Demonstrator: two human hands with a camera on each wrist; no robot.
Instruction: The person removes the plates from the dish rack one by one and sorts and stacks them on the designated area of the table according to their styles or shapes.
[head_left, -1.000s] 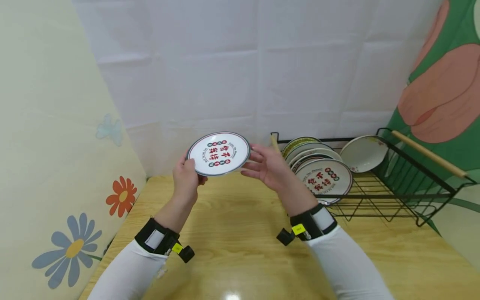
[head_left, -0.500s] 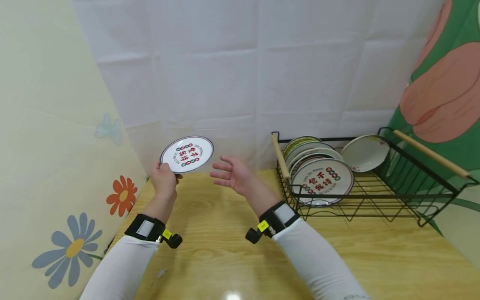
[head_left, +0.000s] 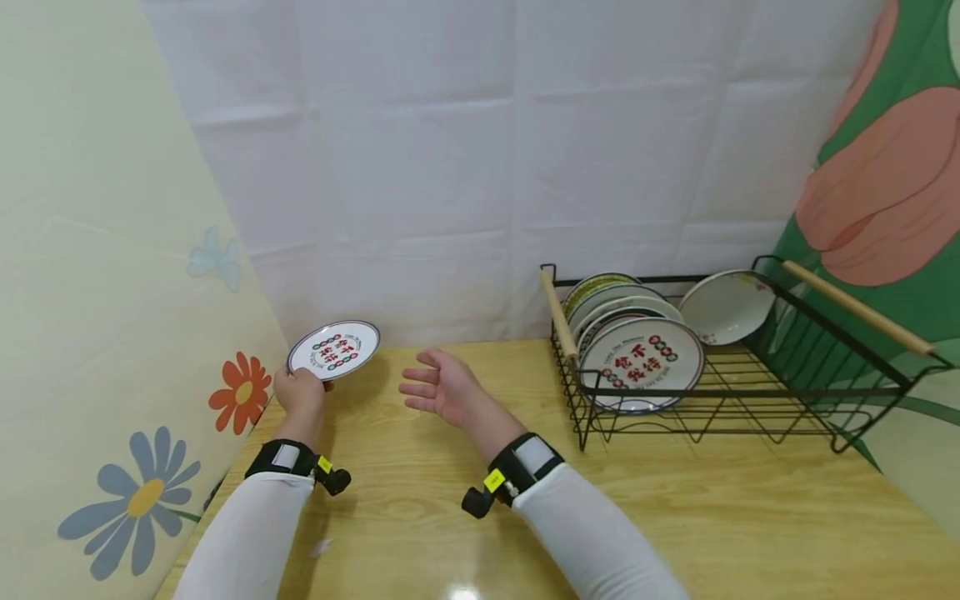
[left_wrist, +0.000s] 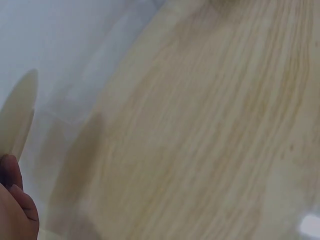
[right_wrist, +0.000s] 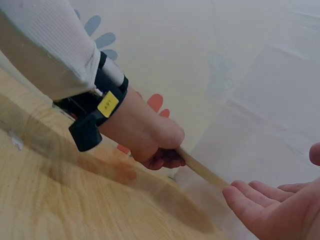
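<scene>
My left hand [head_left: 300, 393] grips the near left rim of a round white plate [head_left: 334, 351] with red lettering and a dark blue edge, thumb on top and fingers curled beneath. The plate is tilted, above the table's back left corner. In the left wrist view, only part of the plate [left_wrist: 17, 117] and curled fingers [left_wrist: 22, 200] show at the left edge. To the right of the plate, my right hand [head_left: 442, 389] is held out with its fingers spread and nothing in it. The right wrist view shows the plate [right_wrist: 207, 172] nearly edge-on, beyond the right fingertips.
A black wire dish rack [head_left: 757, 392] with wooden handles stands on the wooden table [head_left: 420, 508] at the right. Several plates lean in its left part, a similar lettered plate [head_left: 643, 365] in front. A white bowl [head_left: 727, 307] leans at its back. A white cloth [head_left: 405, 167] hangs behind.
My right hand has let go of the plate's right side. The left hand has carried the plate left and lowered it toward the table; the right hand has followed leftward and down, fingers spread.
</scene>
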